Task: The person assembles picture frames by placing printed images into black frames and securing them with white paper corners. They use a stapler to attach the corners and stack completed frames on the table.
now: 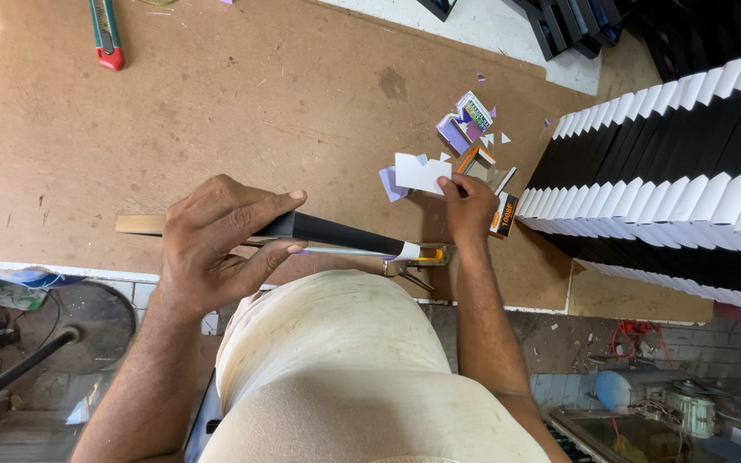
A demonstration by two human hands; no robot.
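Left hand closed around long black folded sleeve, held flat at table edge over stapler. Right hand at 3 o'clock of left, fingertips pinched on white card scrap.

Risks, judged:
- Sleeve may be slipped off stapler by loose grip; crooked seam caused.
- Fingers may be nipped if kept close to stapler head.
- Staple boxes may be knocked off by forearm.

Counts: one sleeve held; one stapler; one cutter at 11 o'clock; two rows of stacked sleeves at 3 o'clock; scraps too small for counting.
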